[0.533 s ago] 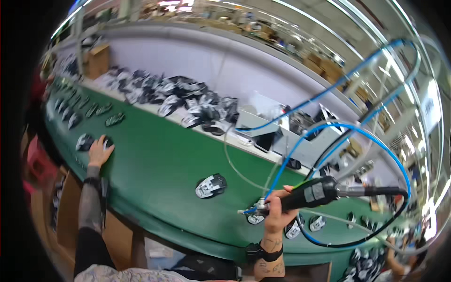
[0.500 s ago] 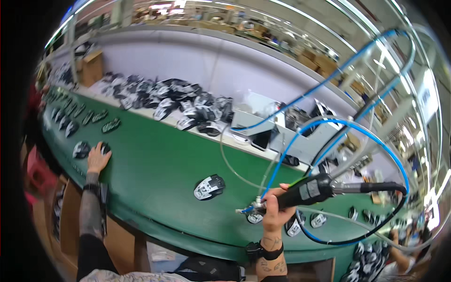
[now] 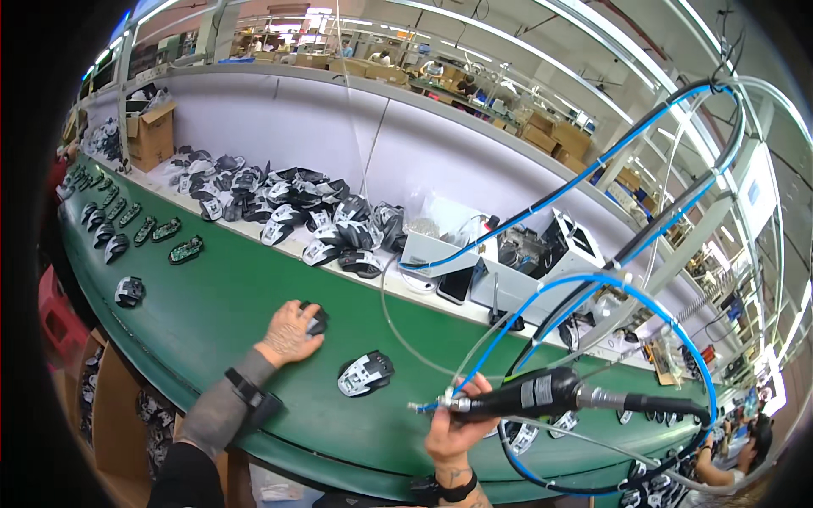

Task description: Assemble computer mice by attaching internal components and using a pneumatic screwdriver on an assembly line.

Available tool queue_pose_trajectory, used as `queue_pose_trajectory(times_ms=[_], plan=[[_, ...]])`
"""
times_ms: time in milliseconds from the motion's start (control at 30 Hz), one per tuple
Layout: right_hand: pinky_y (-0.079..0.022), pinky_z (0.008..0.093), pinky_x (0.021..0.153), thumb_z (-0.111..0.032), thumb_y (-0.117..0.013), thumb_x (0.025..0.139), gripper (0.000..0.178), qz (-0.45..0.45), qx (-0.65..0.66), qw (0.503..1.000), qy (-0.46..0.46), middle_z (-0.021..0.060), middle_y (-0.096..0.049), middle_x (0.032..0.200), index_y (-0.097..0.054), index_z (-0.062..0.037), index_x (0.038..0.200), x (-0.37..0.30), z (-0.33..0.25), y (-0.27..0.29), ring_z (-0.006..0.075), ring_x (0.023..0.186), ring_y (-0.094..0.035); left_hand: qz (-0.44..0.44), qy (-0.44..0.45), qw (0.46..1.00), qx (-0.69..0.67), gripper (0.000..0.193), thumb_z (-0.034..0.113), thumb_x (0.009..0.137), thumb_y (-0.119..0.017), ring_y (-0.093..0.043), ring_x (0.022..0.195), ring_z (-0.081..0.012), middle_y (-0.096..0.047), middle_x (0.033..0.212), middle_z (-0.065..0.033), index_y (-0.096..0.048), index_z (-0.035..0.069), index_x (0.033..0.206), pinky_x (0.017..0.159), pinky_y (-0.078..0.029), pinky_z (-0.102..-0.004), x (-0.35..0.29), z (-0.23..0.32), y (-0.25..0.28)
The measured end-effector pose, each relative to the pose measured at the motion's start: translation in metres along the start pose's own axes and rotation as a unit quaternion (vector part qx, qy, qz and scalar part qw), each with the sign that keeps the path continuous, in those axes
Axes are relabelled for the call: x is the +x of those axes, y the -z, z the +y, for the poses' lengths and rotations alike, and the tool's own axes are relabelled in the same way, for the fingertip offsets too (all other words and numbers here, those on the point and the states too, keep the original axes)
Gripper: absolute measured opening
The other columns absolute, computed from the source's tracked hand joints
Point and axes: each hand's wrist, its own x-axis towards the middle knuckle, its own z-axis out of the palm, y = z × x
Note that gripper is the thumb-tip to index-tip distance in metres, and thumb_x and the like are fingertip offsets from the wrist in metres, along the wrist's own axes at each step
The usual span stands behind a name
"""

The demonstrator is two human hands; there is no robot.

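My left hand is closed over a dark computer mouse on the green work surface; fingers and palm hide most of it. In my right hand is a black power screwdriver, held sideways with its metal tip pointing left. A blue hose and a black cable run from the tool. Between my hands lies a black-and-white mouse shell, underside up. Further mouse shells lie partly hidden below the screwdriver.
Mouse shells are heaped along the back ledge beside white metal boxes. Green circuit boards and another mouse lie at left. Blue hoses loop overhead. Cardboard boxes stand below the front edge.
My left hand has moved right with the mouse, closer to the shell between my hands. The screwdriver, in my right hand, has shifted slightly left and down. The view has also shifted.
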Motion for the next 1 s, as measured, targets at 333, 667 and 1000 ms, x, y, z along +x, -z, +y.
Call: queue_pose_trajectory(times_ms=[333, 667, 1000], plan=[[-0.043, 0.0337, 0.085, -0.020, -0.069, 0.068, 0.072, 0.010, -0.003, 1.000, -0.028, 0.0159, -0.049, 0.110, -0.031, 0.0052, 0.123, -0.015, -0.004, 0.000, 0.0217, 0.095, -0.054, -0.013, -0.010, 0.996, -0.089, 0.062, 0.037, 0.069, -0.068, -0.044, 0.110, -0.0387, -0.044, 0.118, -0.0230, -0.047, 0.013, 0.122, 0.094, -0.039, -0.0449, 0.004, 0.006, -0.002], [-0.040, 0.0382, 0.092, -0.029, -0.076, 0.067, 0.085, -0.041, 0.033, 0.995, -0.090, 0.0156, -0.039, 0.119, -0.023, 0.0019, 0.126, -0.026, 0.015, 0.003, 0.0240, 0.107, -0.046, -0.022, -0.036, 0.994, -0.098, 0.064, 0.037, 0.071, -0.067, -0.047, 0.107, -0.0403, -0.043, 0.117, -0.0239, -0.044, 0.012, 0.125, 0.092, -0.040, -0.0455, 0.003, 0.004, -0.001], [-0.041, 0.0419, 0.096, -0.026, -0.075, 0.069, 0.086, -0.032, 0.059, 0.993, -0.099, 0.0175, -0.036, 0.124, -0.017, -0.0013, 0.127, -0.034, 0.016, 0.000, 0.0263, 0.111, -0.044, -0.022, -0.050, 0.993, -0.104, 0.064, 0.037, 0.072, -0.066, -0.046, 0.109, -0.0409, -0.041, 0.119, -0.0231, -0.043, 0.013, 0.127, 0.093, -0.039, -0.0459, 0.000, 0.005, 0.002]])
